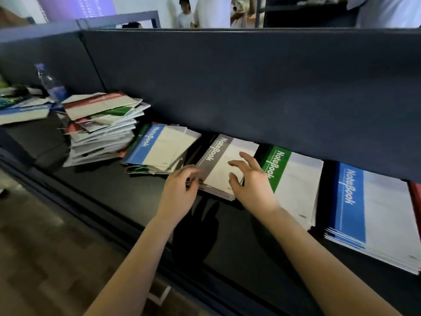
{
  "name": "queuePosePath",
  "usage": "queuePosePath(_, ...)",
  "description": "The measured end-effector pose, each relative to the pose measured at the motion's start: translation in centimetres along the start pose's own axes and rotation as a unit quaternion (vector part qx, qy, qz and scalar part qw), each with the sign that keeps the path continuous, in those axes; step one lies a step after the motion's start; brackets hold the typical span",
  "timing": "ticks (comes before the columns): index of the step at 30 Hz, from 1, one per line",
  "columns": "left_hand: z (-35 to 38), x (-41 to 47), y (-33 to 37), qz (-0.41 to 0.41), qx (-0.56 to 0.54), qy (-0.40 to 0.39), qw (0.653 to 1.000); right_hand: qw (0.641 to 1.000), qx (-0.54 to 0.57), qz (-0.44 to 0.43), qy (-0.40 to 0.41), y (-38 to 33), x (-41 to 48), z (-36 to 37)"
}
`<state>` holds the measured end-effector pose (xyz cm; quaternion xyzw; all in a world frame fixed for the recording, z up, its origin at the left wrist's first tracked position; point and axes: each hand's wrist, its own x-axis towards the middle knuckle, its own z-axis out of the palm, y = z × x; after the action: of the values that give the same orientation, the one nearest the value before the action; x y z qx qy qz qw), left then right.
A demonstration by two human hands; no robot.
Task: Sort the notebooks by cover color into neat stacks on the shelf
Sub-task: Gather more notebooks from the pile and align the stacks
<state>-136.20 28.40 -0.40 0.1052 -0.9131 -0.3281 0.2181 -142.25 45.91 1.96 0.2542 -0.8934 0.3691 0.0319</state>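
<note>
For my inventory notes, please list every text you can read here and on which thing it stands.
"NoteBook": blue-banded white notebook on the mixed pile
"NoteBook": grey-banded white notebook
"NoteBook": green-banded white notebook
"NoteBook": far-right blue-banded white notebook
Unreadable: small corner print; label of the clear plastic bottle

a dark grey metal shelf unit (250, 87) runs across the room, its broad upper panel in shadow above a black lower deck. beyond its top edge a white wall (141, 5) and a purple-lit panel (75, 6) glow brightly, where people in white shirts (211, 12) stand near a blue-grey metal frame (127, 18) and a black open rack (296, 14). a brown wood-patterned floor (34, 258) lies at lower left. a clear plastic water bottle with a blue label (51, 84) stands at far left.
</note>
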Motion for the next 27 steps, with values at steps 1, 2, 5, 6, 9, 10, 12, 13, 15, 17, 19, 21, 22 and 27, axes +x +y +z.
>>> queuePosePath(1,-0.5,0.5,-0.7,-0.006,-0.007,0.004,1.0,1.0,0.005,-0.001,0.005,-0.6,0.5,0.5)
queuePosePath(2,-0.9,1.1,-1.4,-0.004,-0.014,0.007,1.0,1.0,0.012,0.0,0.014,-1.2,1.1,1.0)
queuePosePath(5,-2.2,3.0,-3.9,0.029,-0.015,0.015,0.999,0.998,0.044,0.007,0.041,-3.3,2.9,2.9)
queuePosePath(6,-2.7,3.8,-4.8,0.033,-0.011,0.017,0.999,0.998,0.052,0.007,0.045,-4.0,3.6,3.7)
queuePosePath(9,-4.4,6.2,-7.2,0.011,-0.018,-0.003,1.0,0.997,0.06,0.014,0.049,-6.3,6.0,6.2)
queuePosePath(10,-5.0,7.0,-8.1,0.007,-0.023,-0.011,1.0,0.997,0.062,0.019,0.051,-7.0,6.8,7.0)
queuePosePath(12,-6.2,9.0,-10.0,0.008,-0.029,-0.014,0.999,0.996,0.066,0.027,0.049,-8.4,8.5,8.7)
queuePosePath(13,-6.7,9.9,-10.9,0.01,-0.027,-0.011,1.0,0.996,0.07,0.032,0.046,-9.0,9.3,9.5)
queuePosePath(15,-7.6,11.7,-12.8,0.011,-0.01,-0.009,1.0,0.996,0.073,0.044,0.04,-10.1,10.7,11.2)
queuePosePath(17,-8.2,13.0,-14.5,0.002,0.005,-0.015,1.0,0.996,0.067,0.059,0.031,-10.8,11.9,12.9)
queuePosePath(19,-8.7,13.9,-16.0,-0.008,0.032,-0.033,0.999,0.996,0.049,0.073,0.013,-11.3,12.7,14.7)
queuePosePath(21,-9.0,14.5,-17.4,-0.018,0.053,-0.06,0.997,0.996,0.02,0.091,-0.006,-11.5,13.5,16.6)
queuePosePath(22,-9.1,14.7,-17.9,-0.027,0.053,-0.073,0.996,0.994,0.004,0.107,-0.014,-11.5,13.9,17.5)
queuePosePath(27,-8.9,15.3,-18.9,-0.059,0.015,-0.081,0.995,0.98,-0.038,0.193,-0.017,-11.0,15.6,20.0)
